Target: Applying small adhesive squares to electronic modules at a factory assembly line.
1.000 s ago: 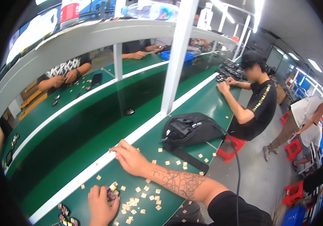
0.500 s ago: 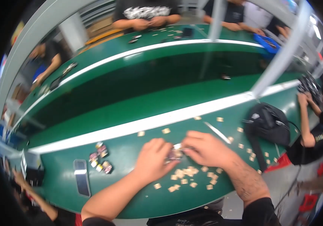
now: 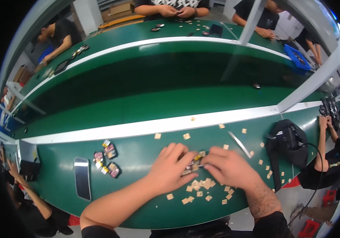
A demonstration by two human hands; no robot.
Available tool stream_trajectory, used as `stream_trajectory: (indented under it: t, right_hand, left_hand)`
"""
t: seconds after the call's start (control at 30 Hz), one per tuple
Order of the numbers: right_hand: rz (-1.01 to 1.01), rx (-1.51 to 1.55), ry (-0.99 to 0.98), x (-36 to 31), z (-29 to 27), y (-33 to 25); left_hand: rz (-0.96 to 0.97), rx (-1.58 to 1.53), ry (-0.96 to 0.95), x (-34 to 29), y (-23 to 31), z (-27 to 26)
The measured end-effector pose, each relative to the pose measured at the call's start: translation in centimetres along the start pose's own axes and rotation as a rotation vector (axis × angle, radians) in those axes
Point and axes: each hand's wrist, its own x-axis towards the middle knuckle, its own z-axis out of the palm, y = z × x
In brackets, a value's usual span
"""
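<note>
Two hands: the left hand (image 3: 170, 166) and the right hand (image 3: 232, 166), close together above the green table (image 3: 132, 206).
Left fingers: narrow, holding a small part (image 3: 194, 163), dark with some yellow.
Right fingers: near together at the right end of this part; whether they grip it, I cannot tell.
Pale squares (image 3: 195, 184): loosely heaped on the person's side of the fingers.
Similar parts (image 3: 109, 150): three, well left of the left fingers.
</note>
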Motion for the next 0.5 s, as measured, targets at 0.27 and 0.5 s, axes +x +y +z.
stream_trajectory:
  t: [0.27,0.5]
  right_hand:
    - [-0.100,0.149,0.037,0.0,0.8,0.3]
    - [-0.207,0.238,0.115,0.7,1.6,1.2]
  left_hand:
    - [0.181,-0.058,0.094,-0.6,-0.3,0.1]
    - [0.084,-0.144,0.130,-1.9,-0.6,-0.7]
